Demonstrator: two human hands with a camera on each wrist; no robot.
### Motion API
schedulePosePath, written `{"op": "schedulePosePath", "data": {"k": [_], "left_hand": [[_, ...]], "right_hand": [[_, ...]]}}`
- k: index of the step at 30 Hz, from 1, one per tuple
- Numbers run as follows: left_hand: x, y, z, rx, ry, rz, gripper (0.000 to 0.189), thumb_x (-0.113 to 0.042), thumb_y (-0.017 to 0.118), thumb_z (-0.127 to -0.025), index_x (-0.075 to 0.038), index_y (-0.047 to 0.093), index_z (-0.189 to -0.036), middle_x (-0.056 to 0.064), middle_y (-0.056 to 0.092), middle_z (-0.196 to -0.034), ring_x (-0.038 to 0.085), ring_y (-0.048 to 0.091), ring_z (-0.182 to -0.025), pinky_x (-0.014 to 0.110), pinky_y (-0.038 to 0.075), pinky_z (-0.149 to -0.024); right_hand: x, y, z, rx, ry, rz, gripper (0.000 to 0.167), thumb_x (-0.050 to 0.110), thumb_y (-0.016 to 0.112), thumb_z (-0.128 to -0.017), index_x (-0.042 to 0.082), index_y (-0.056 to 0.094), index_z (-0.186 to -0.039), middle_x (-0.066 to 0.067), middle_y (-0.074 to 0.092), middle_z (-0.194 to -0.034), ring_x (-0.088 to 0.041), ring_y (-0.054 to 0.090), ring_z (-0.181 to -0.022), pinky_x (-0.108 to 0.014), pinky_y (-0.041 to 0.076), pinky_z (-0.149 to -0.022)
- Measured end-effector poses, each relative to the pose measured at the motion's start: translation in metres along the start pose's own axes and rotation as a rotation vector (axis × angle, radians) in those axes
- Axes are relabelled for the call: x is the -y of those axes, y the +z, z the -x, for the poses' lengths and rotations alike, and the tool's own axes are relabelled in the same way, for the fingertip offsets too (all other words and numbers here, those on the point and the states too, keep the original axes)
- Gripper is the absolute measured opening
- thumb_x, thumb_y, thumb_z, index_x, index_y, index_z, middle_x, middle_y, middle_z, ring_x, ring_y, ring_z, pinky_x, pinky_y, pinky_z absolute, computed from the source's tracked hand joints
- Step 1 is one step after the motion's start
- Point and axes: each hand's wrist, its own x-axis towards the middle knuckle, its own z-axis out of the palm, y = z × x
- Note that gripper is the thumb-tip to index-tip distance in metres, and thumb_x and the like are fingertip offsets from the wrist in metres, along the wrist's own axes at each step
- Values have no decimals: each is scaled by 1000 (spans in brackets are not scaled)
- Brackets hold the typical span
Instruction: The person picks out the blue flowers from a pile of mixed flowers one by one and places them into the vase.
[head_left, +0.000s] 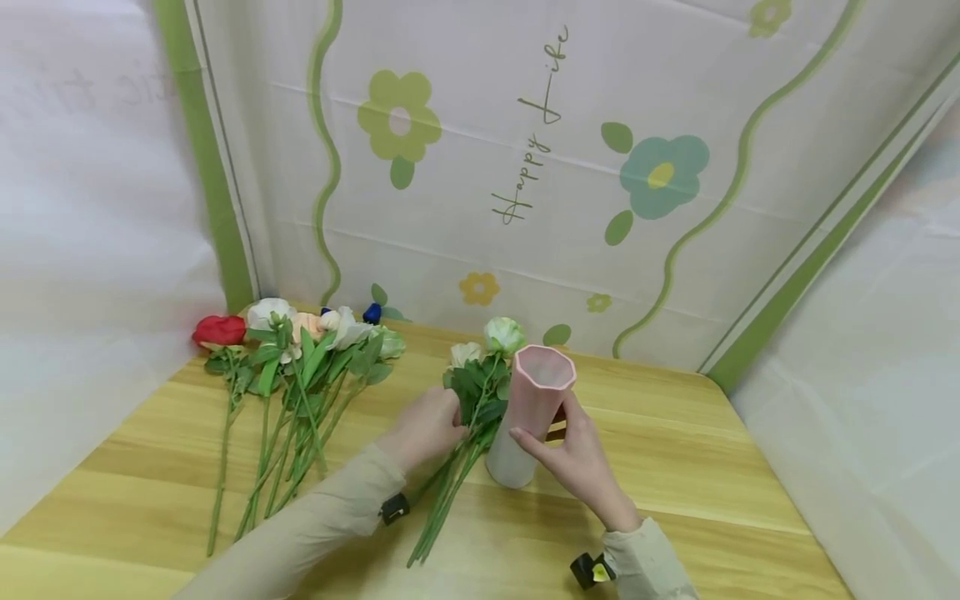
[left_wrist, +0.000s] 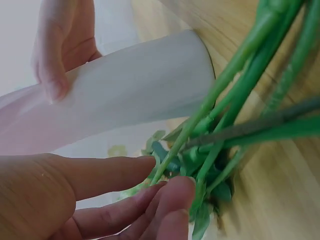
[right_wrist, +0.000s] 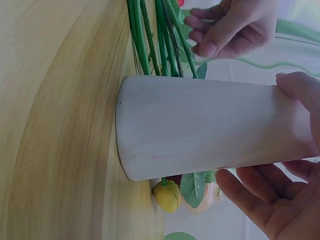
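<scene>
A tall vase (head_left: 511, 450), pink at the top and white below, stands on the wooden table. My right hand (head_left: 576, 454) grips its upper part, thumb on the near side and fingers round the far side. Just left of the vase lies a small bunch of flowers (head_left: 504, 335) with white and pale green heads and long green stems (left_wrist: 237, 82). My left hand (head_left: 429, 429) is at these stems. In the left wrist view its thumb and bent fingers are apart, close to one stem. A yellow flower bud (right_wrist: 167, 196) shows beyond the vase in the right wrist view.
On the left of the table lies a larger spread of flowers, with a red flower (head_left: 219, 331), a white flower (head_left: 272, 314) and a dark blue bud (head_left: 372, 313), their stems pointing toward me. A printed curtain (head_left: 480, 167) hangs behind the wooden table (head_left: 690, 450).
</scene>
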Motion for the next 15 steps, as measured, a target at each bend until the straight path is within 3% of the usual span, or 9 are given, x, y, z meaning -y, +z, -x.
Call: {"op": "schedulePosePath", "data": {"k": [4, 8, 12, 15], "left_hand": [[3, -7, 8, -5, -55, -1, 55, -10, 70, -89, -17, 35, -48, -10, 22, -43, 5, 23, -39, 22, 21, -39], [10, -22, 17, -13, -147, -7, 44, -16, 68, -92, -15, 45, -54, -7, 37, -46, 8, 34, -41, 23, 27, -40], [26, -46, 26, -47, -214, -28, 41, -24, 67, -93, -14, 48, -58, -5, 40, -50, 9, 34, -43, 23, 28, -40], [42, -66, 32, -87, -227, -49, 46, -27, 65, -94, -15, 45, -55, -6, 34, -48, 8, 30, -42, 22, 24, -39]], "right_hand": [[14, -3, 1, -2, -1, 0, 64, 14, 82, -82, 8, 46, -134, -10, 60, -106, -24, 61, -89, -37, 56, -68], [3, -1, 1, -7, -4, 6, 63, 25, 83, -82, 15, 47, -133, -5, 61, -105, -21, 61, -89, -40, 56, -69], [-9, 1, 0, -8, -13, 9, 66, 35, 82, -81, 20, 47, -134, 0, 61, -107, -17, 62, -89, -40, 56, -70], [-10, 2, 1, -13, -25, 9, 67, 35, 83, -81, 18, 46, -135, 0, 61, -107, -17, 62, -88, -38, 56, -69]]}}
